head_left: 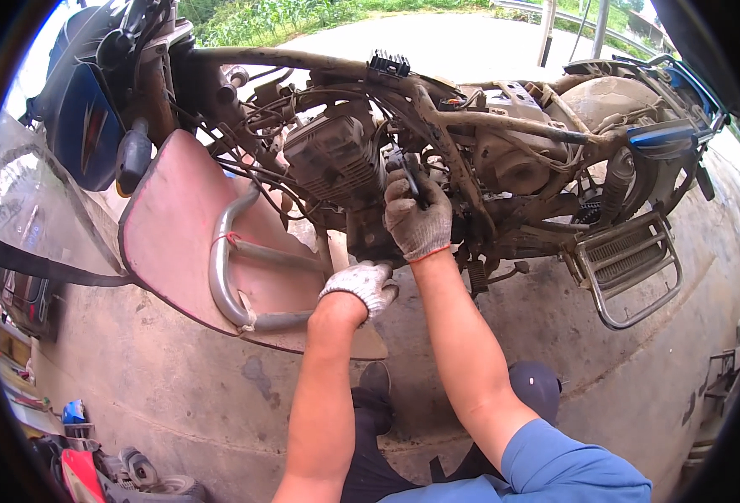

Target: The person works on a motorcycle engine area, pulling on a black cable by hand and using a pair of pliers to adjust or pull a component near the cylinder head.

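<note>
The motorcycle [455, 159] stands upright, front end left, frame exposed. Its finned engine cylinder [328, 159] is dirt-coated. A slim black tool [414, 182] is tilted beside the cylinder.

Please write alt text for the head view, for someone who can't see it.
A gloved right hand holds a slim dark object beside the finned engine of a partly stripped motorcycle. The gloved left hand is lower, near a curved metal bar in front of a pink panel.

Daylight's pouring in up top, the pavement [445, 46] is totally blowing out white, fisheye's bending the edges.
</note>
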